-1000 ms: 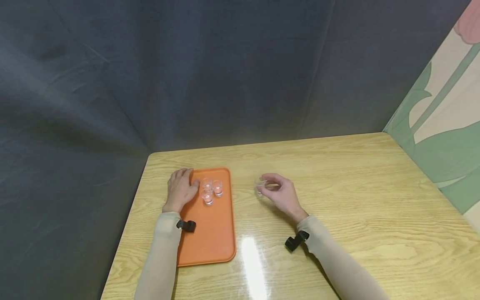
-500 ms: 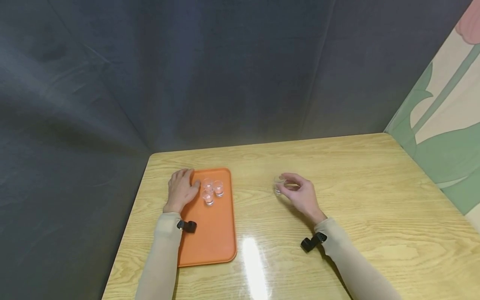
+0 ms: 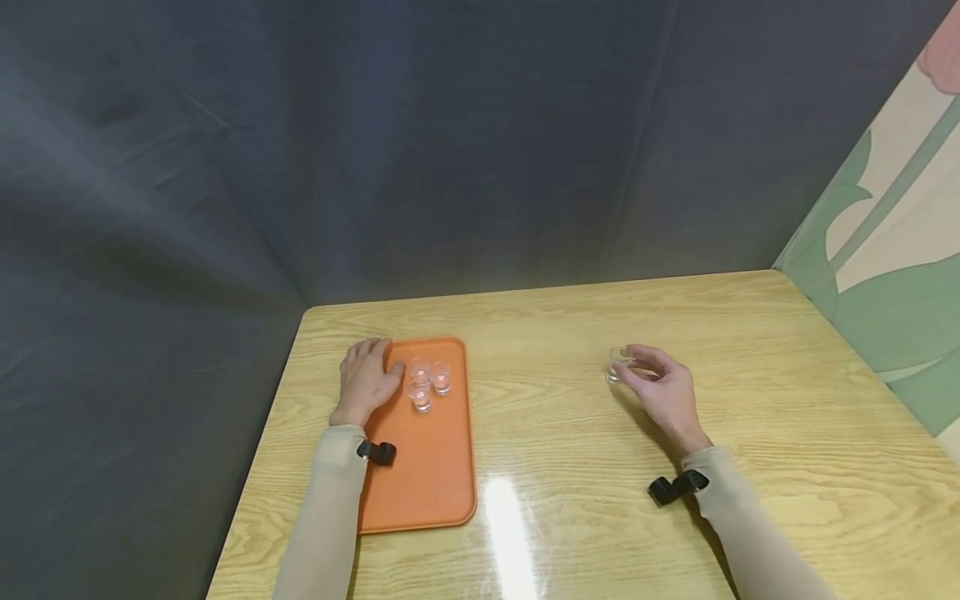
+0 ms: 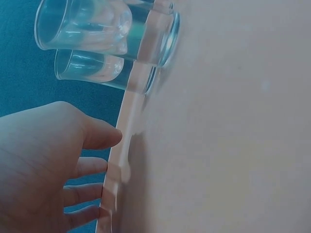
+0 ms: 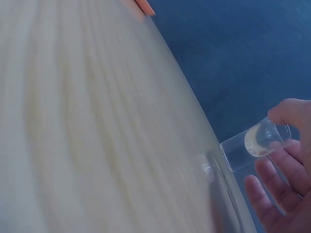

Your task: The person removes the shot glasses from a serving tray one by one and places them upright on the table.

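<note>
My right hand (image 3: 664,390) pinches a small clear shot glass (image 3: 612,372) between thumb and fingers near its rim. In the right wrist view this shot glass (image 5: 243,150) has a thick base close over the table, and the other fingers spread loosely beside it. My left hand (image 3: 366,385) lies at the upper left edge of an orange tray (image 3: 416,475), fingers relaxed, holding nothing. Several matching shot glasses (image 3: 422,400) stand upright in a tight cluster on the tray, just right of the left thumb. The left wrist view shows two of these glasses (image 4: 92,29) above the left hand (image 4: 43,155).
The wooden table (image 3: 555,450) ends at a dark curtain (image 3: 480,150) behind and at the left. A flower-patterned panel (image 3: 900,292) borders the right side. Bright glare (image 3: 510,533) lies on the table right of the tray.
My right hand has carried the pinched shot glass to the right across the table, away from the tray. My left hand and the clustered glasses have stayed in place.
</note>
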`<state>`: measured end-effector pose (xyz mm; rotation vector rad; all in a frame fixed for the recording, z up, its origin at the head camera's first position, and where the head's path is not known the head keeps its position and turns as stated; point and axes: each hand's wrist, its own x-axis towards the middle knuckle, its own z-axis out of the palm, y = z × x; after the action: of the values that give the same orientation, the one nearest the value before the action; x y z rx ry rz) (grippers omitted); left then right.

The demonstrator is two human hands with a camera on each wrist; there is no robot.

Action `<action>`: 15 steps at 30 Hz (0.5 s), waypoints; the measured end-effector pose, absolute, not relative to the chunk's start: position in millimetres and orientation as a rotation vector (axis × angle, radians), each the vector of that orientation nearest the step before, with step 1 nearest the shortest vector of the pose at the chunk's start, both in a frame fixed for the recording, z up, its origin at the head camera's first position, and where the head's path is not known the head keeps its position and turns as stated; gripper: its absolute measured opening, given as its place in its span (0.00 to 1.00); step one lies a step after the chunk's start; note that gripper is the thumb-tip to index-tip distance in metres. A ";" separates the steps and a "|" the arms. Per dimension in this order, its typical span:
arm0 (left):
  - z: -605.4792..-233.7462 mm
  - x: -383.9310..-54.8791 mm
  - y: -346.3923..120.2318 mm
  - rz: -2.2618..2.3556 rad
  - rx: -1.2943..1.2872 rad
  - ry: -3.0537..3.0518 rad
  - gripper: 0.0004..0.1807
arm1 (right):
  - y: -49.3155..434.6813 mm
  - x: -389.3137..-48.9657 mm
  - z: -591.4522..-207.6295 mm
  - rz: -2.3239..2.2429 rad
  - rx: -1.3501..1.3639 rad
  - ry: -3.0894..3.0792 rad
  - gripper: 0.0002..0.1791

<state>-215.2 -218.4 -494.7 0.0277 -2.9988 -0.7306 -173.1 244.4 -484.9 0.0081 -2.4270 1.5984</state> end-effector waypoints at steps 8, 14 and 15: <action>-493.5 -214.9 -218.0 -0.724 0.026 -2.999 0.31 | 275.0 -171.3 -480.6 1.513 -0.101 -2.412 0.24; -493.5 -213.8 -217.9 -0.727 0.038 -2.996 0.31 | 298.2 -172.0 -482.5 1.467 -0.161 -2.399 0.24; -493.5 -213.7 -217.9 -0.726 0.038 -2.995 0.31 | 302.9 -173.1 -485.0 1.464 -0.177 -2.393 0.24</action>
<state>-213.7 -217.9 -493.5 0.0381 -2.9954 -0.7261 -173.1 302.9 -485.0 -0.1766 -2.3930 1.4640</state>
